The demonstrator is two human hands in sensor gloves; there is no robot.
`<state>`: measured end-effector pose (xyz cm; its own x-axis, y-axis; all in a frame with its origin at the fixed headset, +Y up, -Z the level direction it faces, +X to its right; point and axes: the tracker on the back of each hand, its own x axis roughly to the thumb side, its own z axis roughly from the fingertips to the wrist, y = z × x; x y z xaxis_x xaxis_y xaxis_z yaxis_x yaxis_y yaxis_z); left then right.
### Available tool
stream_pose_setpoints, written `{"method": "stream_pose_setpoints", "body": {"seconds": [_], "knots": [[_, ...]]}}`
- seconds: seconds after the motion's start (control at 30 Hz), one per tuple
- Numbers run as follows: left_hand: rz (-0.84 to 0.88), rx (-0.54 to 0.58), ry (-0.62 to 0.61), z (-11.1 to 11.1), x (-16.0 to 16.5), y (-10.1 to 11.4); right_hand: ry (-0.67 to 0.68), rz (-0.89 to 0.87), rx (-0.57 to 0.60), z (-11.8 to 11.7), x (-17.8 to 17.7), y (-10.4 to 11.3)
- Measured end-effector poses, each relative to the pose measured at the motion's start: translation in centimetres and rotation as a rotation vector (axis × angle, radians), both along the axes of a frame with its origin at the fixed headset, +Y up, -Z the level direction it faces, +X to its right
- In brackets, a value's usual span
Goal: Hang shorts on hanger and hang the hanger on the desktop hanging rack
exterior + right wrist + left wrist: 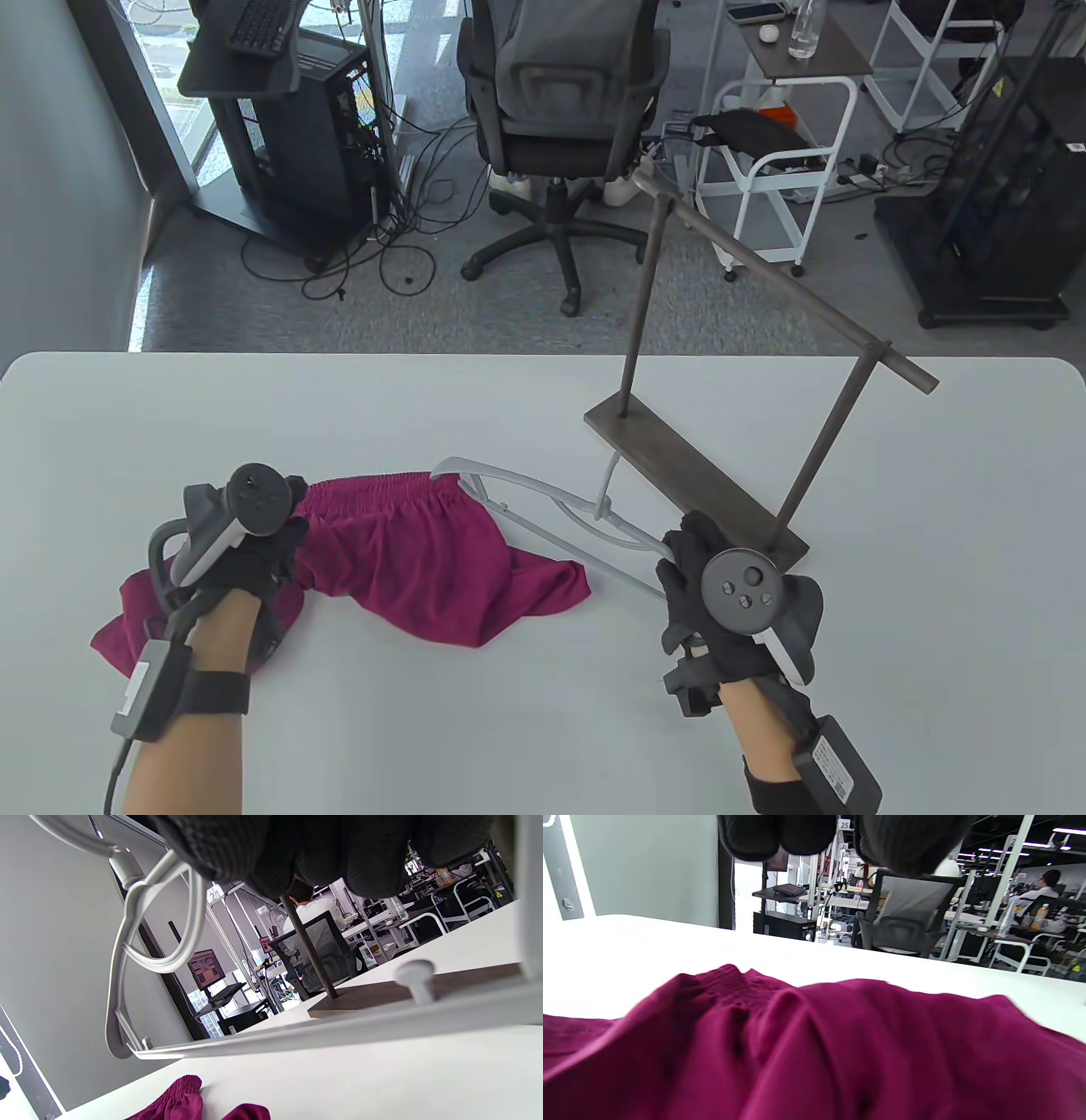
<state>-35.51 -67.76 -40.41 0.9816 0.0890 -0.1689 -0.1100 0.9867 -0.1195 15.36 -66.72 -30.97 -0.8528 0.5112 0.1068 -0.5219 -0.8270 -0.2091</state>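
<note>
The magenta shorts (pixel 424 552) lie crumpled on the white table (pixel 526 705), waistband towards the far side. My left hand (pixel 280 535) sits on their left part, fingers curled into the cloth. In the left wrist view the fingertips (pixel 780 836) hang above the bunched shorts (pixel 814 1052). The grey hanger (pixel 543 509) lies slanted between the shorts and the rack, its left end at the waistband. My right hand (pixel 683 552) grips its right end. In the right wrist view the hanger (pixel 322 1031) crosses under my curled fingers (pixel 322 849). The dark metal rack (pixel 696 484) stands at the right, its bar bare.
The rack's base (pixel 382 993) lies just beyond my right hand, and its high bar (pixel 789 289) slants away to the far left. Beyond the table's far edge stand an office chair (pixel 560 127), a white cart (pixel 780 170) and a computer stand (pixel 280 127).
</note>
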Motion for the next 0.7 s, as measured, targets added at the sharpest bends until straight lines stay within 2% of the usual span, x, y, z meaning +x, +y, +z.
{"method": "stream_pose_setpoints", "body": {"seconds": [0.13,0.33,0.53,0.7], "knots": [[0.014,-0.024,0.069,-2.6,-3.0,-0.8,-0.017,0.017,0.0,0.0,0.1,0.1],[-0.023,-0.095,0.107,-5.8,-5.3,-2.4,-0.032,0.024,-0.019,-0.3,0.4,-0.3],[-0.046,-0.192,0.131,-7.2,-6.5,-5.7,-0.037,0.042,-0.045,-0.6,0.4,-0.9],[-0.056,-0.249,0.153,-7.1,-7.0,-8.1,-0.026,0.044,-0.053,-0.7,-0.2,-1.1]]}}
